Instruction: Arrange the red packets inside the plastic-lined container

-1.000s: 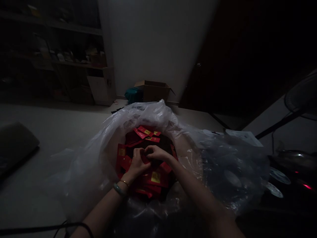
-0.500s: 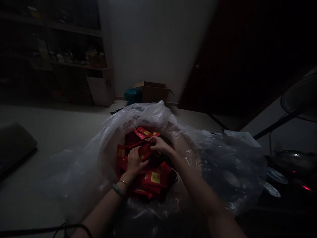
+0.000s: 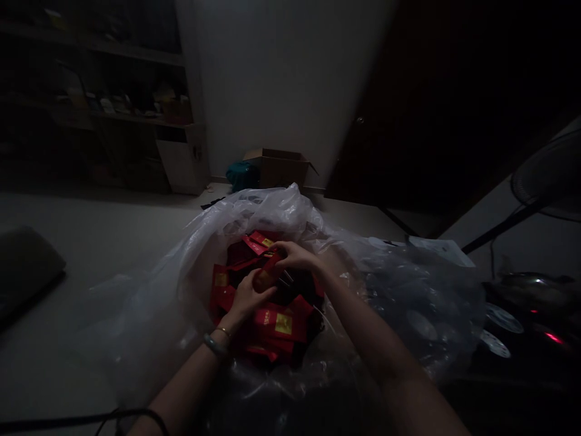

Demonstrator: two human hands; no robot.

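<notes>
Cardboard box (image 3: 284,171), open, and teal bag (image 3: 243,175), beyond clear plastic bag (image 3: 290,209). Fan (image 3: 551,175) at right. Red packets (image 3: 281,330) heaped inside plastic bag, under both hands. Red pouch (image 3: 267,272): above heap, long axis slanting, upper end away and rightward. Left hand (image 3: 247,295), right hand (image 3: 293,255): grips closed on pouch.

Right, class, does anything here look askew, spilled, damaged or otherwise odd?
The red packets lie jumbled at mixed angles inside the crumpled plastic, not neatly stacked. The cardboard box by the wall has its flaps splayed. I see nothing spilled; darkness makes damage hard to judge.
</notes>
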